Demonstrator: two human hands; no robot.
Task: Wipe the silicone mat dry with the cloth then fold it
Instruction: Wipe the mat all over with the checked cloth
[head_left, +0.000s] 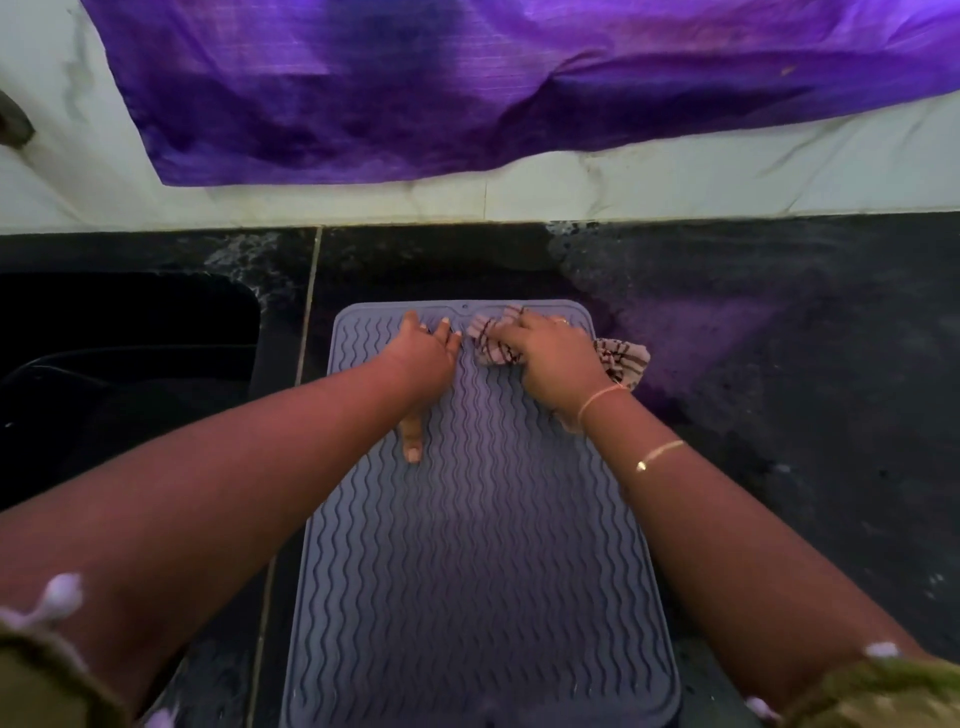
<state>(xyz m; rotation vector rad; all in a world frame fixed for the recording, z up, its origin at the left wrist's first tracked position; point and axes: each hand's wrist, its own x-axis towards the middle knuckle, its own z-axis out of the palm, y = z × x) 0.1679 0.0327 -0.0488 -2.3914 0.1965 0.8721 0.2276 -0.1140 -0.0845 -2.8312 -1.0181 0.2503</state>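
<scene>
A grey silicone mat (483, 545) with wavy ridges lies flat on the dark counter (779, 364), its long side running from near to far. Both hands work at its far end. The right hand (556, 358) presses a bunched checked cloth (493, 343) onto the far right corner of the mat, its fingers (524, 325) curled down over the fabric and holding it; a fold of the cloth spills off the mat's right edge onto the counter. The left hand (423, 358) lies flat on the mat just left of the cloth, fingers spread wide and holding nothing, thumb pointing back toward the near side. A purple sheet (467, 88) hangs on the far wall.
</scene>
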